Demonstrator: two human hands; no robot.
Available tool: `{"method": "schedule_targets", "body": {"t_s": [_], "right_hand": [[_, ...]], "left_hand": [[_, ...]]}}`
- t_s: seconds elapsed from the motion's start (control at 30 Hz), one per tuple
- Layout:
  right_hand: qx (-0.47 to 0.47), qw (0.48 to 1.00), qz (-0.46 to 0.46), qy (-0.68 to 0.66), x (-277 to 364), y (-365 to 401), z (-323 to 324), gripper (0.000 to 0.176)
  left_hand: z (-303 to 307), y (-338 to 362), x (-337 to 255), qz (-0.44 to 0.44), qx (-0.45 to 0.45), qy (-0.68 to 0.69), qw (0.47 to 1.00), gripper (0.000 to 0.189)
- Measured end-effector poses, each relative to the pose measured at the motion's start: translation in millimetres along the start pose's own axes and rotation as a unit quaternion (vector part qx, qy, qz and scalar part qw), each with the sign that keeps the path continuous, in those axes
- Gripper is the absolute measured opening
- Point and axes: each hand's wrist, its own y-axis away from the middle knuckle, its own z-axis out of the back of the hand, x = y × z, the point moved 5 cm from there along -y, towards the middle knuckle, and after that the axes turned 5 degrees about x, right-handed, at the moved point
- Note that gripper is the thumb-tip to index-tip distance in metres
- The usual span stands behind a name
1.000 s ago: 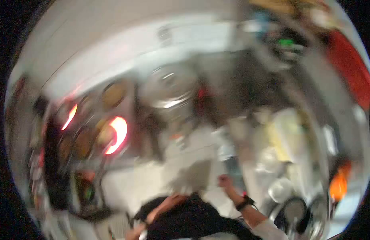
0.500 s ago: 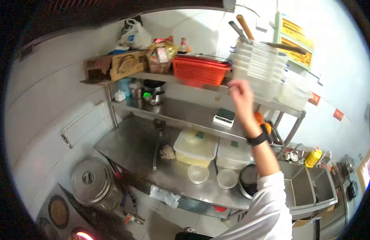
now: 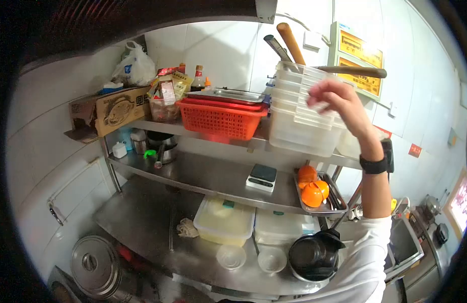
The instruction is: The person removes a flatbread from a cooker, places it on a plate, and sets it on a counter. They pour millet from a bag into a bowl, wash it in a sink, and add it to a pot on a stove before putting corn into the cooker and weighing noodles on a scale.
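My right hand [image 3: 340, 103] is raised in front of a stack of clear plastic bins [image 3: 306, 129] on the top shelf. Its slightly blurred fingers are loosely bent and apart, with nothing showing between them, and they overlap the bins' right side. A dark band circles the wrist below a white sleeve. Out of the top bin stick a wooden handle [image 3: 291, 43], a grey handle [image 3: 277, 48] and a long dark handle [image 3: 357, 72]. Left of the bins stands a red plastic basket [image 3: 221, 120] with a metal tray [image 3: 228, 95] on top. My left hand is out of view.
The middle shelf holds a kitchen scale [image 3: 262, 177] and a tray with orange bowls [image 3: 314, 191]. Below are lidded tubs [image 3: 224, 222], clear bowls [image 3: 231, 257] and black pans [image 3: 314, 255]. A cardboard box [image 3: 122, 108] sits upper left, a large lidded pot [image 3: 96, 265] lower left.
My right hand has moved from beside the basket's right end up and right to the bins, its fingers spreading somewhat. The view has moved closer to the shelves.
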Motion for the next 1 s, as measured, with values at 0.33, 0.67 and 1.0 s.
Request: {"method": "schedule_targets", "body": {"t_s": [0.33, 0.67, 1.0], "right_hand": [[-0.224, 0.675, 0.298, 0.637, 13, -141, -58, 0.01], [-0.218, 0.591, -0.024, 0.776, 40, -149, 12, 0.025], [-0.005, 0.786, -0.302, 0.54, -55, -196, 42, 0.036]], "left_hand": [[-93, -103, 5, 0.092, 0.204, -0.098, 0.97, 0.019], [-61, -115, -72, 0.073, 0.194, -0.103, 0.973, 0.02], [-25, -168, -55, 0.003, 0.343, -0.345, 0.873, 0.018]]}}
